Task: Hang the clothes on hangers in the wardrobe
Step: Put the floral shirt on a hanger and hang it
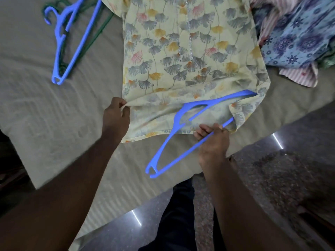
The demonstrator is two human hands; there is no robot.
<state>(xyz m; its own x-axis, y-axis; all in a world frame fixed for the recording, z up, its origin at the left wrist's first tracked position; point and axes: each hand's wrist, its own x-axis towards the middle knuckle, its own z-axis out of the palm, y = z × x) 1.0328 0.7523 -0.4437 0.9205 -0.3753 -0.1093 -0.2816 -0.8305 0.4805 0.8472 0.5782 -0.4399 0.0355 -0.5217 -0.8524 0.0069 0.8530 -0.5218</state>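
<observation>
the pale yellow floral garment (190,51) lies flat on the bed (45,105), hem towards me, printed with grey, orange and pink fan-shaped leaves. my left hand (115,118) pinches the hem's left corner. my right hand (213,144) is curled round the lower bar of a blue hanger (177,120). the hanger's right end is under the hem and out of sight. the garment's far end is cut off by the frame. the pile of clothes (297,37) at far right is hard to sort apart.
</observation>
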